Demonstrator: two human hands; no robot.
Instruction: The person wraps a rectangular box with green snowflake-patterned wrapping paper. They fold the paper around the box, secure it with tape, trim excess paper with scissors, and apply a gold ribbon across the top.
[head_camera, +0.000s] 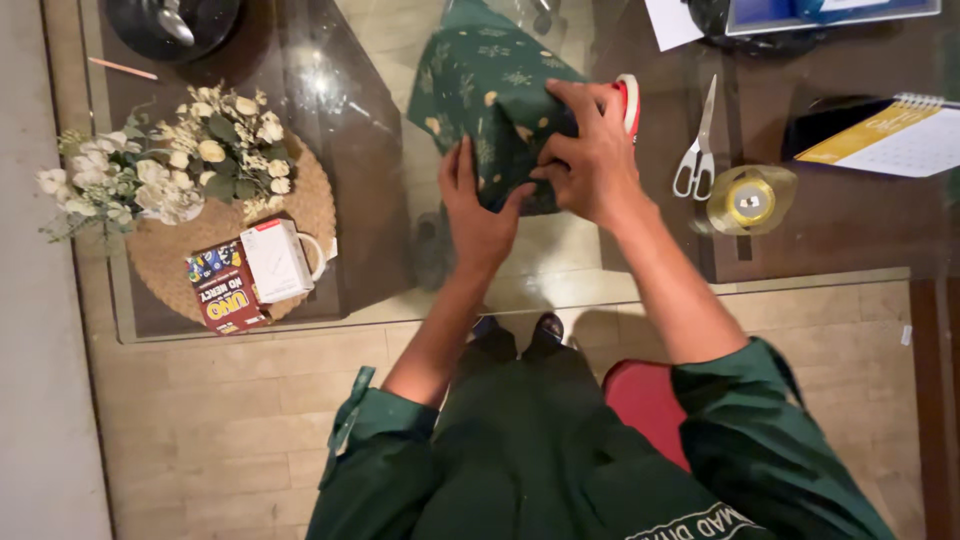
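A parcel (490, 95) wrapped in dark green paper with a gold and pale festive print lies on a glass table (850, 225), tilted so one corner points toward the person. The paper at the near end is folded in under the left hand (478, 215), pressed flat against it. The right hand (595, 150) grips the parcel's right side, with a red-and-white tape roll (629, 100) at its fingers.

Single head view, worn high, facing steeply down, close over hands and glass table (860, 240).
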